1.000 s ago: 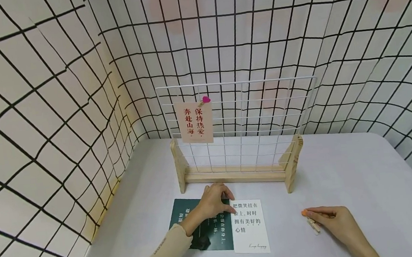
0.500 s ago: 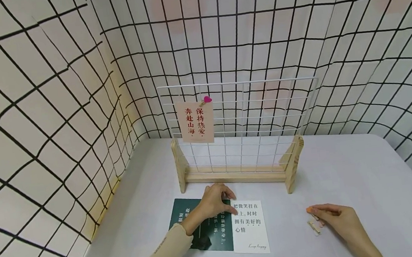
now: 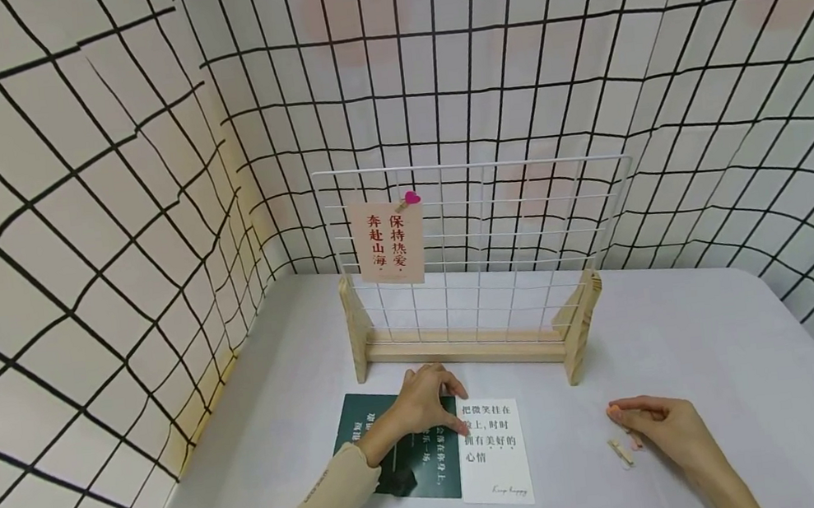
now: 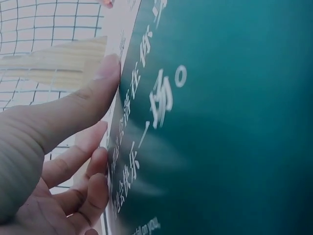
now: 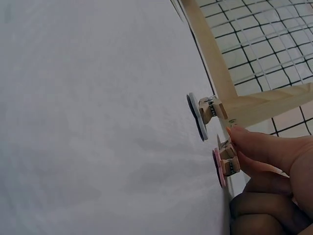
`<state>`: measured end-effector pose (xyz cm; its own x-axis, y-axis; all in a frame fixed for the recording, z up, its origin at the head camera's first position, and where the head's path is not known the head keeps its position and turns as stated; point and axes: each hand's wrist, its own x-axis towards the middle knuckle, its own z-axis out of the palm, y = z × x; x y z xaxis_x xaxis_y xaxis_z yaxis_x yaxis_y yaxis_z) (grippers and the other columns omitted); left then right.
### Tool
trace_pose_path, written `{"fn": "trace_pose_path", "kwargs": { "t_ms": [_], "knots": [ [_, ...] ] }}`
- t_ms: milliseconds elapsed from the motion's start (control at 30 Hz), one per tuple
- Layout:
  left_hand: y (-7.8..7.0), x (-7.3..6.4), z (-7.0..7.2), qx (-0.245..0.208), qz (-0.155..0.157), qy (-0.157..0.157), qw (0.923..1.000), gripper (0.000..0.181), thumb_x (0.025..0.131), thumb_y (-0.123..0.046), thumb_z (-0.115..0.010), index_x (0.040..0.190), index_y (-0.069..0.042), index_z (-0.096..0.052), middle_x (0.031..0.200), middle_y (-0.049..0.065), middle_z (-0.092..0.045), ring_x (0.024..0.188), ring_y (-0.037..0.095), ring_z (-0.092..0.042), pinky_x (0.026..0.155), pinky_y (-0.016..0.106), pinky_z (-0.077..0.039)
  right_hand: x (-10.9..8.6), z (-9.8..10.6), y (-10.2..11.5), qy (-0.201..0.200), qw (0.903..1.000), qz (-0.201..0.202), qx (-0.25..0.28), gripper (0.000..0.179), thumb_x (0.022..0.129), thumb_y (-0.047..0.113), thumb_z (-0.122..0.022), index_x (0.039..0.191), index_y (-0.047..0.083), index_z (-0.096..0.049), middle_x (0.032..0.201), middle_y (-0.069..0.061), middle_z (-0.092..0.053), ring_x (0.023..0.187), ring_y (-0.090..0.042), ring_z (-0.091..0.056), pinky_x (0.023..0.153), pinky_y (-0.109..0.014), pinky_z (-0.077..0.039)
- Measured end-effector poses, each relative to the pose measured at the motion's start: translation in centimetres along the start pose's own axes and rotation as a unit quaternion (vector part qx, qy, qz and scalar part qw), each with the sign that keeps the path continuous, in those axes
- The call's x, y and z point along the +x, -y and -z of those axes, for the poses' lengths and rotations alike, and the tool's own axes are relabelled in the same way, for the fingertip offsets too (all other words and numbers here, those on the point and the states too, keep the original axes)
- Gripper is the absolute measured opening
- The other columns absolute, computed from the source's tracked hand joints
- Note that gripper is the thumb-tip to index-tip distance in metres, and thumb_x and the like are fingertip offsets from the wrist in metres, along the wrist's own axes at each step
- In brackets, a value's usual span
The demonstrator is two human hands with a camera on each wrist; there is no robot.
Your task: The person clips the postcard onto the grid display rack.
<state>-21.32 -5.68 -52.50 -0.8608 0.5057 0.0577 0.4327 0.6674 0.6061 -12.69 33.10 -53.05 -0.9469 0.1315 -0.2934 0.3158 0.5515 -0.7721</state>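
My left hand [image 3: 422, 401] lies over a dark green card [image 3: 360, 449] with white writing. Its thumb and index fingertips touch the left side of a white card [image 3: 495, 468] alongside. In the left wrist view, the thumb and curved fingers reach the edge of the green card [image 4: 234, 117]. Over at the right, my right hand [image 3: 664, 430] pinches a small clothespin with an orange top [image 5: 229, 131], mostly hidden by the fingers. A pale-topped wooden clothespin [image 5: 209, 108] and a pink-topped clothespin [image 5: 227, 164] lie close by on the table.
Behind the hands stands a white wire grid rack [image 3: 484, 279] on a wooden base [image 3: 469, 349]. A pink card [image 3: 387, 248] with red writing hangs there from a clothespin with a magenta heart [image 3: 412, 197]. Black-and-white checked cloth [image 3: 505, 53] surrounds the white table [image 3: 690, 323].
My right hand has drawn slightly right with the orange-topped clothespin, away from the pale one on the table. The left thumb has slid slightly down along the white card's edge.
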Motion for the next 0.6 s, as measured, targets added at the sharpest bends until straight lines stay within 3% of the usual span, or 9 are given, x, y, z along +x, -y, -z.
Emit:
{"fn": "trace_pose_path", "kwargs": {
  "t_ms": [133,267,333,367,500,600],
  "knots": [
    [0.02,0.06,-0.03,0.013,-0.001,0.004,0.9999,0.046,0.055,-0.034,-0.103,0.092,-0.02,-0.078,0.091,-0.007,-0.063,0.087,0.009,-0.052,0.085,0.033,-0.029,-0.09,0.14,-0.08,0.004,1.0,-0.001,0.003,0.052,0.092,0.054,-0.074,0.123,0.013,-0.077,0.112,0.009,-0.079,0.096,0.012,-0.058,0.09,-0.021,-0.048],
    [0.0,0.09,0.04,0.01,-0.001,0.008,0.9999,0.047,0.055,-0.033,-0.103,0.092,-0.02,-0.076,0.092,-0.008,-0.063,0.087,0.007,-0.05,0.086,0.032,-0.029,-0.26,0.19,-0.18,0.0,0.9987,0.008,0.05,0.051,0.093,0.048,-0.075,0.125,0.008,-0.075,0.114,0.011,-0.079,0.098,0.02,-0.059,0.091,-0.017,-0.05],
    [-0.03,0.08,0.08,0.002,-0.002,0.009,1.0,0.048,0.056,-0.032,-0.103,0.092,-0.02,-0.075,0.091,-0.008,-0.065,0.086,0.006,-0.052,0.086,0.032,-0.029,-0.29,0.18,-0.26,-0.005,0.9961,0.015,0.086,0.05,0.094,0.043,-0.075,0.125,0.005,-0.074,0.11,0.014,-0.079,0.097,0.019,-0.061,0.087,-0.01,-0.05],
    [-0.06,0.07,0.12,-0.004,-0.002,0.01,0.9999,0.048,0.056,-0.031,-0.103,0.093,-0.02,-0.075,0.091,-0.008,-0.067,0.086,0.006,-0.053,0.087,0.032,-0.029,-0.31,0.17,-0.29,-0.008,0.9943,0.018,0.105,0.048,0.094,0.041,-0.076,0.125,0.003,-0.074,0.107,0.015,-0.079,0.088,0.017,-0.062,0.078,-0.008,-0.049],
    [-0.18,0.06,0.3,-0.026,-0.007,0.012,0.9996,0.047,0.057,-0.027,-0.103,0.094,-0.018,-0.074,0.087,-0.008,-0.072,0.086,0.006,-0.056,0.087,0.033,-0.028,-0.21,0.29,-0.57,-0.012,0.988,0.013,0.154,0.04,0.095,0.034,-0.076,0.123,0.006,-0.075,0.096,0.02,-0.079,0.058,0.005,-0.05,0.055,-0.019,-0.045],
    [-0.18,0.07,0.37,-0.043,-0.008,0.016,0.9989,0.048,0.059,-0.024,-0.102,0.097,-0.016,-0.075,0.086,-0.007,-0.073,0.081,0.004,-0.058,0.088,0.034,-0.028,-0.09,0.36,-0.77,-0.014,0.9881,0.003,0.153,0.039,0.094,0.037,-0.077,0.123,0.012,-0.076,0.09,0.021,-0.077,0.051,-0.002,-0.039,0.05,-0.026,-0.04]
  ]
}}
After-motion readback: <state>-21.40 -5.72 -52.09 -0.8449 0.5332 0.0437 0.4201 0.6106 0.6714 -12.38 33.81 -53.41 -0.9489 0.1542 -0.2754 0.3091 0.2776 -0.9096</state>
